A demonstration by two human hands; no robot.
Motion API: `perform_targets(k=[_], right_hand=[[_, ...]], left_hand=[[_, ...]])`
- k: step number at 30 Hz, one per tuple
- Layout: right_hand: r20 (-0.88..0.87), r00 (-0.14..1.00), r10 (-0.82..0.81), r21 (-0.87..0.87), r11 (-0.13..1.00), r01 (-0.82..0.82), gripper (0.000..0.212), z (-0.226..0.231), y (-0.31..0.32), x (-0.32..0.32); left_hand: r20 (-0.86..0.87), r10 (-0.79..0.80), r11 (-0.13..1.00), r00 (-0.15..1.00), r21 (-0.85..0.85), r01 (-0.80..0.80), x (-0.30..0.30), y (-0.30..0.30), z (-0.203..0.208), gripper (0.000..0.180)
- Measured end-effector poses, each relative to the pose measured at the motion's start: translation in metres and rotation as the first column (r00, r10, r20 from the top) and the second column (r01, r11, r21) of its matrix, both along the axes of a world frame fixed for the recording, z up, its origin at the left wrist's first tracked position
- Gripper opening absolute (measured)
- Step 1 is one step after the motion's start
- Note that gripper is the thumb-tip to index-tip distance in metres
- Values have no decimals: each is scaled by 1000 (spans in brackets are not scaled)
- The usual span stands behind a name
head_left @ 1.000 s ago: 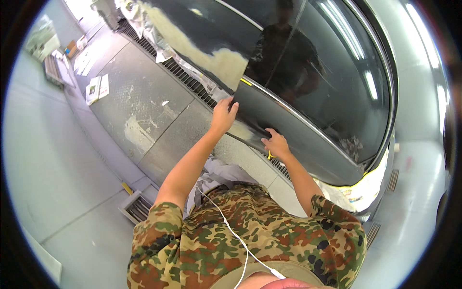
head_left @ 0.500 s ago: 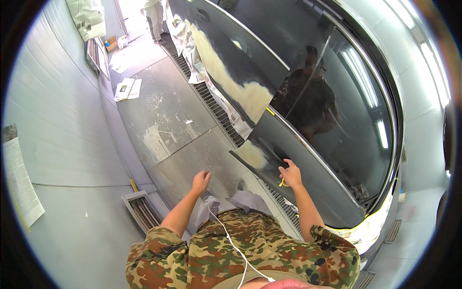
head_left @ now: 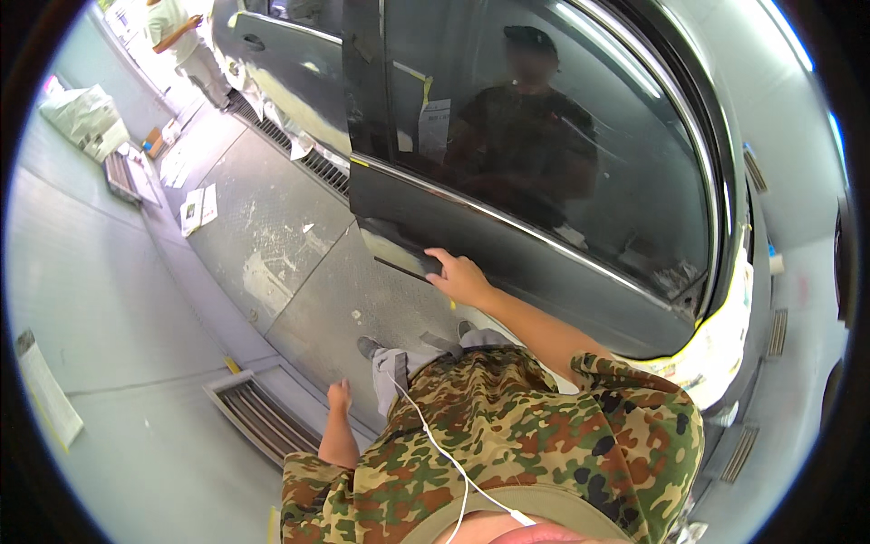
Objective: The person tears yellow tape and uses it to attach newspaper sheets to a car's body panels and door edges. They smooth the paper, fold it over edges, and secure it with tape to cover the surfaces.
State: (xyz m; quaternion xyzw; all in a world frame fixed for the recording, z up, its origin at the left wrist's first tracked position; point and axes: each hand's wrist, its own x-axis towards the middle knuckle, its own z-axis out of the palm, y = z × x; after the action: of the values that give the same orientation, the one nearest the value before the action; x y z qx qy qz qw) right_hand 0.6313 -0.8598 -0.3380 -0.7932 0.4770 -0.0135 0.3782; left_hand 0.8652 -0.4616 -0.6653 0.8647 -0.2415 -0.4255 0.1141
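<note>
My right hand [head_left: 458, 276] reaches to the lower edge of a dark grey car door [head_left: 507, 258], beside a pale sanded patch [head_left: 391, 250]. Its index finger and thumb are stretched toward the panel; whether they touch it I cannot tell. A bit of thin yellow strip [head_left: 453, 306] pokes out beneath that hand, whose other fingers look curled round it. Low at my left side, clear of the car, my left hand [head_left: 339, 397] is closed. Anything inside it is hidden. The door's dark window [head_left: 535, 136] mirrors a person in a cap.
Another car door [head_left: 290, 68], with a pale patch and paper masking below, lies farther ahead. A co-worker [head_left: 186, 50] stands at far left. Floor grating [head_left: 324, 172] runs beside the car. Paper sheets [head_left: 199, 209] lie on the floor; a vent [head_left: 263, 412] is in the left wall.
The view has turned and the near door fills more of it. My right hand has come over the door's lower edge. My left hand has dropped back toward my side.
</note>
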Motion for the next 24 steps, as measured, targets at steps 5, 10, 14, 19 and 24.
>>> perform_targets(k=[5,10,14,19,24], right_hand=[[-91,990,112,-155,980,-125,53,-28,-15,60],[-20,990,142,-165,976,-144,50,-17,-4,77],[53,990,130,174,975,-137,40,-32,9,30],[124,983,137,428,886,-177,32,-116,59,-21],[-308,918,250,695,718,38,32,-184,50,-54]], left_hand=[[-594,332,782,732,-261,-566,-61,-120,58,37],[-274,52,859,960,-478,-183,-110,-119,147,38],[-264,318,922,911,-138,-362,-147,-42,127,45],[53,562,804,826,201,-560,-163,107,97,53],[-20,705,703,709,156,-694,-194,120,147,49]])
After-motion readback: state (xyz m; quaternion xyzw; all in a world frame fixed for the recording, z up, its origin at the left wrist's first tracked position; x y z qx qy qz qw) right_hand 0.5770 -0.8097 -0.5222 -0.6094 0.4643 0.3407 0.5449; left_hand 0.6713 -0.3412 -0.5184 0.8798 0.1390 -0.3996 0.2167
